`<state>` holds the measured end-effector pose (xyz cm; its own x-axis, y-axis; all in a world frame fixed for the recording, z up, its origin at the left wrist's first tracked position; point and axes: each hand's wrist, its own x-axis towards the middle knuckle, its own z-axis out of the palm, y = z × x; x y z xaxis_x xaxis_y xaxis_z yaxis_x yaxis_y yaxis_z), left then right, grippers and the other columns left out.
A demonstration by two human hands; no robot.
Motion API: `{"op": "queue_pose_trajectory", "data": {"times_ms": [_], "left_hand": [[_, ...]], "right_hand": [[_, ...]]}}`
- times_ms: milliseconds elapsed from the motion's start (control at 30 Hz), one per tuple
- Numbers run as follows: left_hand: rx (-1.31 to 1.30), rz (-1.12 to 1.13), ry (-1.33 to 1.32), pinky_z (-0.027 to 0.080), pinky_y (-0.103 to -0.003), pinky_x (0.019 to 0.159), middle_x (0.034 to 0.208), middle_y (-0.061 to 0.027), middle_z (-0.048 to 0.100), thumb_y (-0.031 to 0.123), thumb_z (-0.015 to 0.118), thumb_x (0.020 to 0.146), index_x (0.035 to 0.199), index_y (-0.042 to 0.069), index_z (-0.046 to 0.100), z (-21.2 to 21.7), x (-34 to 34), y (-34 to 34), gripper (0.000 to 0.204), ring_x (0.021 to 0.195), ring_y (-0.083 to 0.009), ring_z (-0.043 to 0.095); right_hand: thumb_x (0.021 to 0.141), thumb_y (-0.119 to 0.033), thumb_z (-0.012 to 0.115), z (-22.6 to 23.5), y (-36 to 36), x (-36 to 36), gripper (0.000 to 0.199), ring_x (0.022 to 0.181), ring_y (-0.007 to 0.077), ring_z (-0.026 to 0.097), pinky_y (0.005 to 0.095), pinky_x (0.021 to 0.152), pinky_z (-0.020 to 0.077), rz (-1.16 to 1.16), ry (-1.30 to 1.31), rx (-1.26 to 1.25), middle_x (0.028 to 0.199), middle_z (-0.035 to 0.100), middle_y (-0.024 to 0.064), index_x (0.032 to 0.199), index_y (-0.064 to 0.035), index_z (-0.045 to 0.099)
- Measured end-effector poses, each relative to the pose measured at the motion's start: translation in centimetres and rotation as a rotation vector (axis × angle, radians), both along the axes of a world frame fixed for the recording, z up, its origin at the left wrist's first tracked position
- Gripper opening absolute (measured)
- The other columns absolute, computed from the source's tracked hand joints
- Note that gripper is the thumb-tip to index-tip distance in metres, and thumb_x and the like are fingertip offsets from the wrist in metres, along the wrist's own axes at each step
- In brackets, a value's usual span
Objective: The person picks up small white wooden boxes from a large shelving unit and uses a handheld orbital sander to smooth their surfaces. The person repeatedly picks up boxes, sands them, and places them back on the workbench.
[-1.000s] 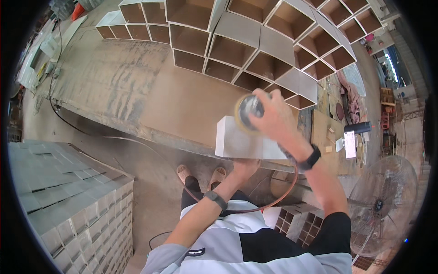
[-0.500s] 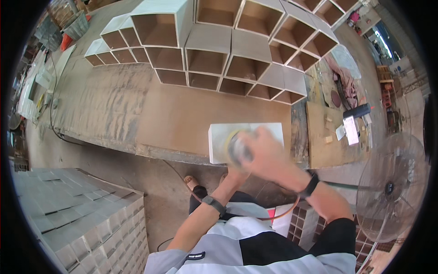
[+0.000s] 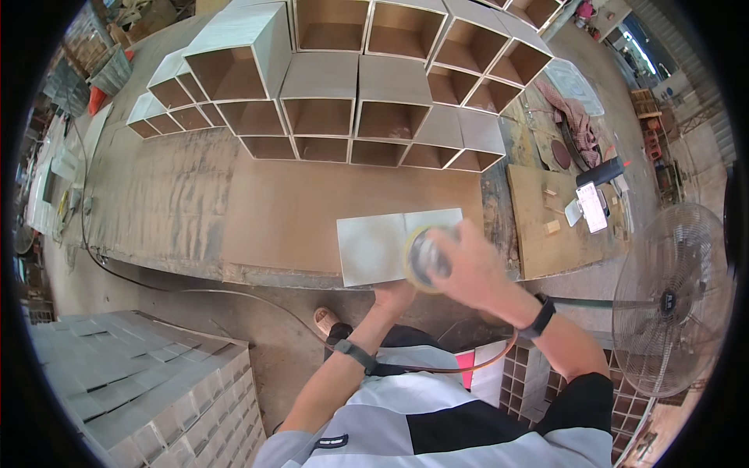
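Observation:
A white box (image 3: 370, 246) lies near the front edge of the worktable, its pale, flat top facing up with a thin line across it. My right hand (image 3: 474, 269) wraps round a round sander (image 3: 426, 259) with a yellow rim, which rests on the right part of that top; hand and tool are slightly blurred. At the box's near edge, my left hand (image 3: 394, 295) grips it from below, most of its fingers hidden under the edge. An orange-brown hose (image 3: 488, 363) runs past my right forearm.
Stacked white cubbies with brown insides (image 3: 320, 117) line the far side of the worktable (image 3: 289, 195). A pile of pale boxes (image 3: 179, 390) stands at the lower left. A standing fan (image 3: 669, 300) is on the right. A phone (image 3: 593, 209) lies beside wood scraps.
The sander has moved right across the box top in my right hand. The box has turned slightly, showing its top more fully. The whole view has shifted a little.

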<state>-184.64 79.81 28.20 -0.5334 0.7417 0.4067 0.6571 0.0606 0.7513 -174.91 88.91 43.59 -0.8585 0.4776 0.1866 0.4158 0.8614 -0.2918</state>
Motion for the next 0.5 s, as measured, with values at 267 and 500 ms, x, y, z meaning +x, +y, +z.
{"op": "queue_pose_trajectory", "data": {"times_ms": [267,500], "left_hand": [[-0.142,0.012,0.026,0.044,-0.051,0.095,0.108,-0.0186,0.066,0.017,0.066,0.078,0.107,0.005,0.069,-1.9,0.3,-0.4,0.031,0.105,-0.0401,0.059],[-0.316,0.017,0.065,0.043,-0.049,0.098,0.118,-0.0166,0.063,0.022,0.067,0.081,0.12,0.007,0.063,-1.9,0.5,-0.2,0.042,0.112,-0.0376,0.057]], "right_hand": [[0.077,-0.025,0.069,-0.2,1.2,-0.7,0.038,0.082,0.0418,0.06,0.0483,0.069,0.0503,-0.009,0.068,0.033,0.092,0.052,0.0242,0.112,-0.0117,0.061],[0.079,-0.028,0.069,0.1,5.2,-1.5,0.039,0.082,0.042,0.059,0.0482,0.07,0.0504,-0.229,-0.087,-0.019,0.093,0.052,0.0247,0.113,-0.0123,0.059]]}}
